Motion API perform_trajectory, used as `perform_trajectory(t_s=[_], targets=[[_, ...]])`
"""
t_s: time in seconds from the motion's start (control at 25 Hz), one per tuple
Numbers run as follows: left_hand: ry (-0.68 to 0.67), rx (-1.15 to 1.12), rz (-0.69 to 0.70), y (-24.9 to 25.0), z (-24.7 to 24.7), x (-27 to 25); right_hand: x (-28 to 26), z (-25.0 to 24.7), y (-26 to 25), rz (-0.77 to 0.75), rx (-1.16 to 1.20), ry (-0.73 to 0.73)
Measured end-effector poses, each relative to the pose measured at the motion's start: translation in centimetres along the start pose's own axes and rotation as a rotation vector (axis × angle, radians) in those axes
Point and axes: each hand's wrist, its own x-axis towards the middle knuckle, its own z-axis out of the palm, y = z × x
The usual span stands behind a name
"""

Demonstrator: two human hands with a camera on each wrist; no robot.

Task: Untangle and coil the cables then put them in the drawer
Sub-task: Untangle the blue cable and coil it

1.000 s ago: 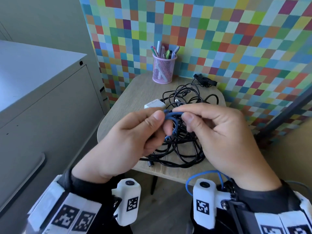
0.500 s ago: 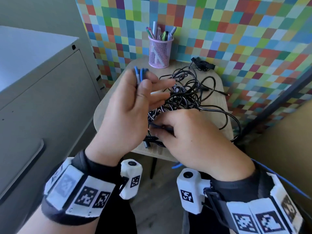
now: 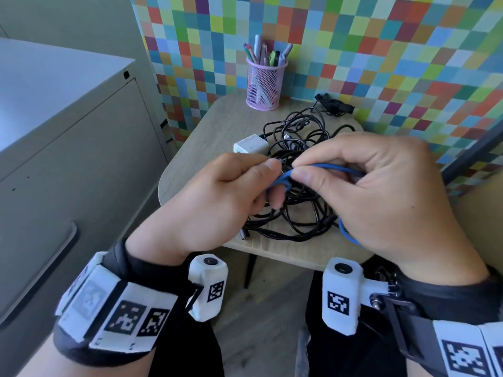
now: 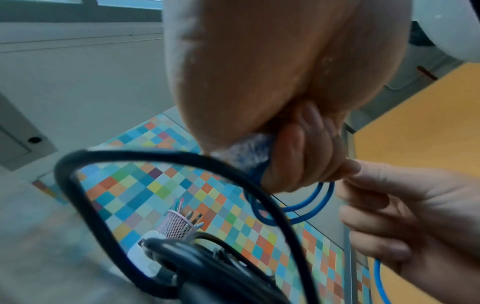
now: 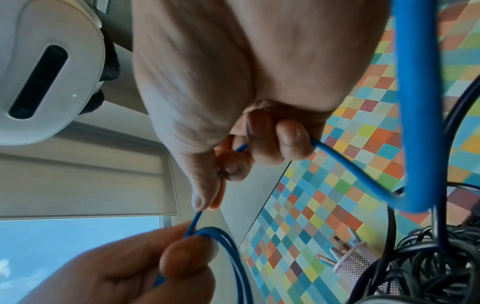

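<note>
A thin blue cable [image 3: 326, 167] runs between both hands above a small round wooden table [image 3: 217, 126]. My left hand [image 3: 217, 191] pinches a small coil of its loops [image 4: 306, 207] between thumb and fingers. My right hand [image 3: 367, 183] pinches the blue cable [image 5: 345, 164] just beside the coil, and the free length [image 3: 347, 232] hangs down under the right palm. Beneath the hands a tangle of black cables [image 3: 296, 210] lies on the table with a white charger block [image 3: 250, 144] at its left edge.
A pink mesh pen cup [image 3: 265, 84] stands at the table's back edge against the checkered wall. A small black bundle [image 3: 333, 104] lies at the back right. A grey cabinet [image 3: 68, 131] stands to the left, with a drawer handle recess [image 3: 40, 270].
Half a second ago the left hand held the blue coil high while the right reached down at the black tangle. Now both hands meet again in front, each pinching the blue cable.
</note>
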Motion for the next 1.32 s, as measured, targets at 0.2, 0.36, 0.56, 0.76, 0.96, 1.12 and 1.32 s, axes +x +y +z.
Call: perform_trajectory(t_s=[0.2, 0.36, 0.56, 0.76, 0.96, 1.12, 1.32], targets=[[-0.148, -0.405, 0.062, -0.6, 0.1, -0.1, 0.2, 0.3, 1.4, 0.022, 0.088, -0.052], [-0.303, -0.665, 0.066, -0.7, -0.1, -0.2, 0.2, 1.0, 1.4, 0.106, 0.253, -0.26], [-0.279, -0.651, -0.038, -0.6, -0.3, 0.1, 0.3, 1.2, 0.8, 0.092, 0.207, -0.218], [-0.094, -0.602, 0.032, -0.2, 0.1, 0.0, 0.4, 2.2, 0.1, -0.004, 0.025, -0.116], [-0.092, -0.745, 0.036, 0.3, -0.2, 0.0, 0.2, 3.3, -0.6, -0.04, -0.084, -0.033], [-0.145, -0.744, 0.024, 0.3, -0.6, 0.1, 0.1, 3.0, -0.6, -0.018, -0.015, -0.021], [-0.191, -0.838, 0.047, 0.0, 0.2, 0.0, 0.5, 2.8, -0.6, -0.002, -0.078, -0.027]])
